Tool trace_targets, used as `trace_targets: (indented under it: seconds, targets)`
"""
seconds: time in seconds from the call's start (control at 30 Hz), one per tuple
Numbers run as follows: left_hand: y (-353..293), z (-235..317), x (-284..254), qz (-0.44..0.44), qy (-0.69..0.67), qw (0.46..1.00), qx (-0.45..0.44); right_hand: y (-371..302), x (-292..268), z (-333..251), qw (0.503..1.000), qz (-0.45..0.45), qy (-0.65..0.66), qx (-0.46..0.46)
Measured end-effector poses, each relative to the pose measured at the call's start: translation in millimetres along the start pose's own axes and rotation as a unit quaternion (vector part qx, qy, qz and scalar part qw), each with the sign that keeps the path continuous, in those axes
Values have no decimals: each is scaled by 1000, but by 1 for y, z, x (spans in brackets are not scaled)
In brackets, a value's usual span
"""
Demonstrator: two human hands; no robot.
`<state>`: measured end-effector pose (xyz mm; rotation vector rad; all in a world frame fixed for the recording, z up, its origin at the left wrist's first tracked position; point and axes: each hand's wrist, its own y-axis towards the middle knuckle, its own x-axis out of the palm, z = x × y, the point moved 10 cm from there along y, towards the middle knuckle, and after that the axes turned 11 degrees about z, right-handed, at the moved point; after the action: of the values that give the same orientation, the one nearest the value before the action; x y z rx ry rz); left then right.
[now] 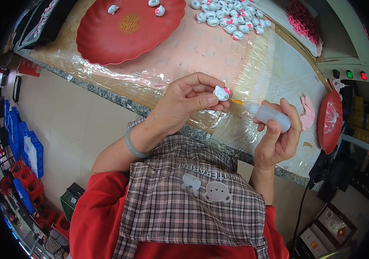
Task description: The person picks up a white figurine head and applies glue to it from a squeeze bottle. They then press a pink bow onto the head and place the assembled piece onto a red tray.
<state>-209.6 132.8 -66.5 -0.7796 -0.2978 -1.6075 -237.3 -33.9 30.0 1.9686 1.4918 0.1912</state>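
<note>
Between thumb and fingers my left hand [193, 97] pinches a small white cat-head piece [221, 93] with a pink bow. My right hand [281, 136] is wrapped around a translucent squeeze bottle [273, 118], tilted so that its orange needle tip [236, 101] points at the piece. The tip is at or very close to the piece's lower right edge; whether it touches, I cannot tell. Many similar white pieces with pink bows [232, 17] lie heaped at the far side of the table. A red scalloped tray [106, 47] at the far left holds a few more.
The table [193, 56] is covered in clear plastic, with a stone front edge [201, 134]. Small pink parts [303, 21] lie in a pile at the far right. A machine housing with lit buttons [349, 74] and a red dish [327, 125] stand at the right.
</note>
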Motion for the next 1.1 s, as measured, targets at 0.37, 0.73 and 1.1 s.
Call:
trace_targets:
  seconds: [0.37, 0.73, 1.1]
  targets:
    - [-1, -5, 0, -3, -27, 999, -27, 0, -4, 2, 999, 23, 40, 7]
    - [1, -8, -3, -13, -45, 998, -39, -1, -7, 1, 1000, 11, -12, -25]
    - [2, -5, -3, -8, -32, 999, -28, -1, -5, -4, 999, 10, -7, -45]
